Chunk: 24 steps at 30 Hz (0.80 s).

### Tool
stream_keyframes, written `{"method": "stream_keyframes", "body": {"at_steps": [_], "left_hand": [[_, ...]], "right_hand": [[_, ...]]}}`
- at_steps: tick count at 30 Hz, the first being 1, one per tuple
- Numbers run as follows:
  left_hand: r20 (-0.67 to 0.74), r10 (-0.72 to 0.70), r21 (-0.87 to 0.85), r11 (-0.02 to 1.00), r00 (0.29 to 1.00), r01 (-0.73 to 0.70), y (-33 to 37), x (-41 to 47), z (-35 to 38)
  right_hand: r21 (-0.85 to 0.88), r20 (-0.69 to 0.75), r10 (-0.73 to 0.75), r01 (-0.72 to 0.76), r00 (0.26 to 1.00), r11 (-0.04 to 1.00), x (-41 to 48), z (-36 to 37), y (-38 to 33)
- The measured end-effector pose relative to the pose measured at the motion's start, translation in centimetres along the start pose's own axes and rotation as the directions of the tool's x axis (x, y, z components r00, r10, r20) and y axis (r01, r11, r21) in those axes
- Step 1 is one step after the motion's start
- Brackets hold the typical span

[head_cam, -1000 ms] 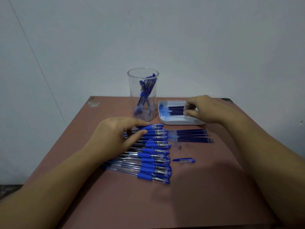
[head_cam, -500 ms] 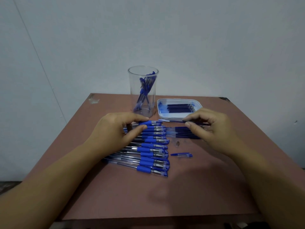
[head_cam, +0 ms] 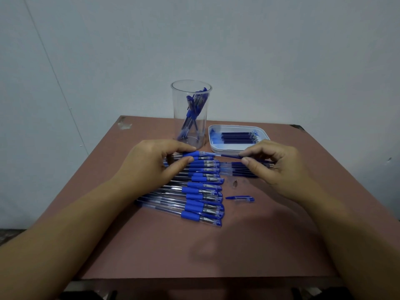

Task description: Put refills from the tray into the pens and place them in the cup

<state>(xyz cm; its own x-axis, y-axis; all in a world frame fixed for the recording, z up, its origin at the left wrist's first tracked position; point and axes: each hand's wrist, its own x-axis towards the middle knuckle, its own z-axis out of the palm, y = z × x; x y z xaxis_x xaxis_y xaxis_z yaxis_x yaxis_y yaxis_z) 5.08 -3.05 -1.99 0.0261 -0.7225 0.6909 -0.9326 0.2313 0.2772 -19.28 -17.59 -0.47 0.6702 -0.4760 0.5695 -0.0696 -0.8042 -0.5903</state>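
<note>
- Two hands sit close together on my feed, over the far end of the pen row. The left hand [head_cam: 155, 163] pinches a pen barrel [head_cam: 200, 153] at its blue grip, thumb below and forefinger on top.
- The right hand [head_cam: 275, 163] pinches a dark refill [head_cam: 229, 156] between thumb and forefinger. The refill's free end is right at the barrel's open mouth, and I can't tell whether it is inside.
- Just under the hands, the row of pens [head_cam: 203, 191] lies side by side on the table [head_cam: 194, 245].
- Loose refills [head_cam: 240, 171] lie beneath the right fingers, just beside the row.
- Nearer me, a small metal tip [head_cam: 235, 182] and a blue cap [head_cam: 240, 198] lie right of the row.
- Beyond the right hand, the white tray [head_cam: 238, 126] holds more refills. To its left the clear cup [head_cam: 176, 109] stands upright, with several pens leaning inside.
</note>
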Motion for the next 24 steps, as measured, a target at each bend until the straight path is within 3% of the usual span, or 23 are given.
{"method": "stream_keyframes", "body": {"at_steps": [7,15,24], "left_hand": [[0.082,0.046,0.063,0.997,0.996,-0.051,0.01,-0.05,-0.11],[0.027,0.018,0.013,1.0,0.999,-0.018,0.12,-0.02,-0.05],[0.014,0.022,0.008,1.0,1.0,-0.022,0.28,-0.08,-0.06]], "right_hand": [[0.004,0.061,-0.005,0.005,0.998,1.0,-0.04,0.15,-0.32],[0.039,-0.025,0.012,-0.011,1.0,0.999,0.12,-0.47,0.21],[0.026,0.003,0.007,-0.007,1.0,1.0,-0.06,-0.12,-0.08]]}}
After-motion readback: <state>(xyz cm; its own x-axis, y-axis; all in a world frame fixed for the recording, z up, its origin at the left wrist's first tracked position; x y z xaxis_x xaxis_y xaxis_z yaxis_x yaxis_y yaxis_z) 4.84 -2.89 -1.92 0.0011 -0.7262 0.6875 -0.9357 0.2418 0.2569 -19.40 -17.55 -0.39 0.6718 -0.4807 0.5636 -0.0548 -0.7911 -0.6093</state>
